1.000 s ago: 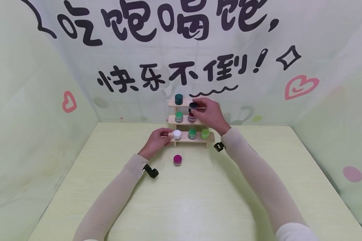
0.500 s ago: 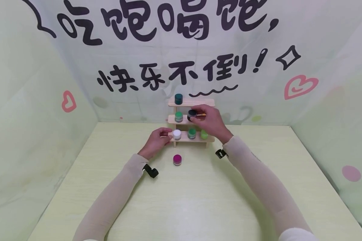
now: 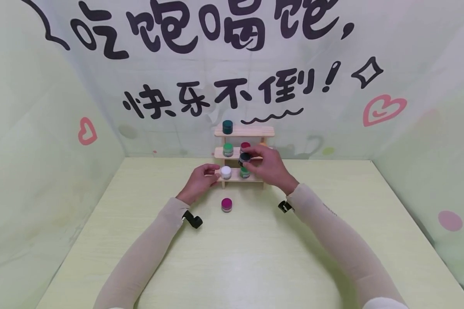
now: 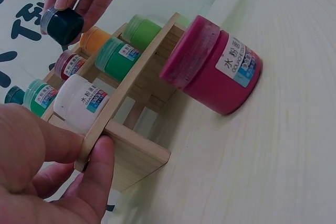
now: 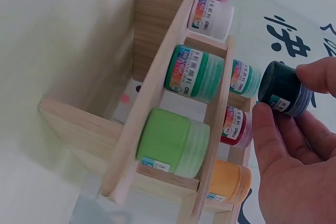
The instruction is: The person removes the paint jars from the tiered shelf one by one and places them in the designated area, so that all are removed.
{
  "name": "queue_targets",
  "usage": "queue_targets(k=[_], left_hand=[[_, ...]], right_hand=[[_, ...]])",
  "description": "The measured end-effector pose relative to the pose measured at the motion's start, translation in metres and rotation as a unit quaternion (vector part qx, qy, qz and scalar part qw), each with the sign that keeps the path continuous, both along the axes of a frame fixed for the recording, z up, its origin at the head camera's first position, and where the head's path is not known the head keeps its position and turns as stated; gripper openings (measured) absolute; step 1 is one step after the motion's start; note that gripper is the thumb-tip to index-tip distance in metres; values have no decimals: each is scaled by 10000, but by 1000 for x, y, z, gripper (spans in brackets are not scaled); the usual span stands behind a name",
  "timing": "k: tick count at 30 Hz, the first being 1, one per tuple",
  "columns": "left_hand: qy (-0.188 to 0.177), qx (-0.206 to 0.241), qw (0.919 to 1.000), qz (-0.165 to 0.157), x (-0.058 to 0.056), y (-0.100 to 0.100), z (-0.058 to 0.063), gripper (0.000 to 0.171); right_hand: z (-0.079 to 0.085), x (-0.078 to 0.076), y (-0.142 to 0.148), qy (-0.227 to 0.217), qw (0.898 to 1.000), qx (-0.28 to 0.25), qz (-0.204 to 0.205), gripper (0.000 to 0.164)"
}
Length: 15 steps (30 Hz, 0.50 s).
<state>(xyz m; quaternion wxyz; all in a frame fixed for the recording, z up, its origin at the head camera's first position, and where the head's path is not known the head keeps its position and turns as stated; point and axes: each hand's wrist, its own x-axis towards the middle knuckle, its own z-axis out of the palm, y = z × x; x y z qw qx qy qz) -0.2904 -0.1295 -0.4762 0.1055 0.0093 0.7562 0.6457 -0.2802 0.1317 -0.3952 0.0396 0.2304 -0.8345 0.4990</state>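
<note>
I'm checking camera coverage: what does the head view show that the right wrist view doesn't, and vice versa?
Only the head view shows the magenta round plastic jar and beige fabric sleeves.

Only the right wrist view shows the lime-green round plastic jar.

Both show the pale wooden tiered rack, white round jar, left hand, and right hand holding a very dark round jar.

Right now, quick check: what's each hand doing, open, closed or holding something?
Left hand: closed, pinching one end of the wooden rack.
Right hand: closed, holding the dark jar.
</note>
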Motion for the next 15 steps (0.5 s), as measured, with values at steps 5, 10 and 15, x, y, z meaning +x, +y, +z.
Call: queue_targets(k=[5,10,15], left_hand=[[-6,5,10000,18,0,0,-1,36],[-20,-3,10000,11,0,0,-2,36],[16,-37,10000,19,0,0,-1,36]], right_hand=[[-10,3,2,70,9999,75,43,43],[-17,10,5,17,9999,114,105,38],[-25,17,7,50,9998,86,194,36]])
